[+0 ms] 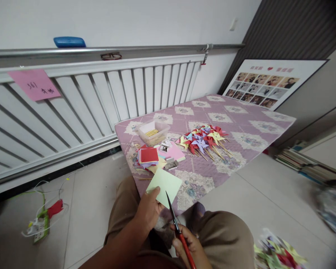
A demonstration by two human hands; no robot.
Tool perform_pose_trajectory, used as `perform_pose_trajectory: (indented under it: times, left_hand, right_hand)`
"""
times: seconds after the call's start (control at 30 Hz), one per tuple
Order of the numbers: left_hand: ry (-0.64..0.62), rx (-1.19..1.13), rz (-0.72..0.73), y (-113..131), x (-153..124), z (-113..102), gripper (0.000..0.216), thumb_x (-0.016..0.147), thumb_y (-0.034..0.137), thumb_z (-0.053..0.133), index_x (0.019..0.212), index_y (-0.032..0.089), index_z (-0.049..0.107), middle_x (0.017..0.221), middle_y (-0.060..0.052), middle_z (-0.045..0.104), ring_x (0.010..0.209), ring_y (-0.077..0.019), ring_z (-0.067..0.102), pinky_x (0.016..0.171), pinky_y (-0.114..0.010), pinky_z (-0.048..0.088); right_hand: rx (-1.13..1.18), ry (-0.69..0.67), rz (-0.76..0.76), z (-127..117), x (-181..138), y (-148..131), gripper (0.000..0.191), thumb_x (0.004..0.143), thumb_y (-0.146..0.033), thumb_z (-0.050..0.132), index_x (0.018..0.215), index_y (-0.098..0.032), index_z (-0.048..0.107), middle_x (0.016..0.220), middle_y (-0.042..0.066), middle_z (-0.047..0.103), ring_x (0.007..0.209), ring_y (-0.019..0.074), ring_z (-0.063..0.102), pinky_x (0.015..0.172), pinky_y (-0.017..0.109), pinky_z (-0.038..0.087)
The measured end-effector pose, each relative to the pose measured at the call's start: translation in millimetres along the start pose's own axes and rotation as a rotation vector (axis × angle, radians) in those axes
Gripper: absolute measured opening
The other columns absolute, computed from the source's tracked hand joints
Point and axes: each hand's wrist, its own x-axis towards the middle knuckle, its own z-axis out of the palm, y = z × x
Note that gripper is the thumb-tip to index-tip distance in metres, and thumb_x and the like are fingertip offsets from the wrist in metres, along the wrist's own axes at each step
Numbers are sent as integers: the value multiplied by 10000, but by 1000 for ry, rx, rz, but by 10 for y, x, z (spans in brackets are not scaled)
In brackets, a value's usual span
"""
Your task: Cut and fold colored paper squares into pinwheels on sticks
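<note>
My left hand pinches a square sheet of pale green paper by its near corner, the thumb on top. In my right hand is a pair of scissors with red handles. Their dark blades look closed, and the tip lies over or against the paper's near part; I cannot tell whether it touches. Beyond the sheet, a stack of coloured paper squares, red on top, sits on the cloth-covered table. Pink paper lies beside it. Several finished paper pinwheels on sticks are heaped farther right.
A clear plastic box with thin wooden sticks stands at the back of the table. A white radiator runs behind. More pinwheels are low at the right. A power strip with cords lies on the floor at left.
</note>
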Motion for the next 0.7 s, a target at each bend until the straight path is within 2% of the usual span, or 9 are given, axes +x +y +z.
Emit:
perform_pose_trajectory:
  times: [0.17,0.3,0.47,0.57,0.7]
  left_hand:
    - [-18,25,6,2,-12,7,226,693,236,736,896,176,657,928,-95,722,822,-220,669,682,-291,509]
    - [-49,17,26,14,23,-27,256,706,232,732,939,151,663,924,-83,724,783,-189,666,669,-271,520]
    - [-59,43,71,164,106,-72,317,676,235,752,960,137,650,905,-76,724,739,-183,669,570,-244,504]
    - [-58,99,67,282,103,-73,335,663,220,750,978,150,658,895,-72,729,752,-199,679,594,-260,519]
    - [-128,267,-52,352,35,-99,300,638,184,747,931,133,703,833,-101,735,736,-242,679,593,-300,514]
  right_hand:
    - [-15,0,11,-1,-8,-60,523,775,-646,585,1063,-212,636,623,-48,405,526,120,343,496,235,333]
    - [-59,-12,-20,-50,-39,-140,494,778,-617,601,1093,-239,645,670,-18,494,594,160,443,574,262,413]
    - [-34,-77,-67,-131,-119,-161,490,779,-599,620,1119,-246,630,783,22,581,711,200,526,672,294,455]
    - [52,-17,-40,-163,-143,-92,542,786,-632,602,1163,-243,594,799,21,582,641,168,506,588,264,437]
    - [261,147,41,-215,-88,-29,589,798,-640,590,1228,-249,495,774,-1,557,517,118,447,444,219,358]
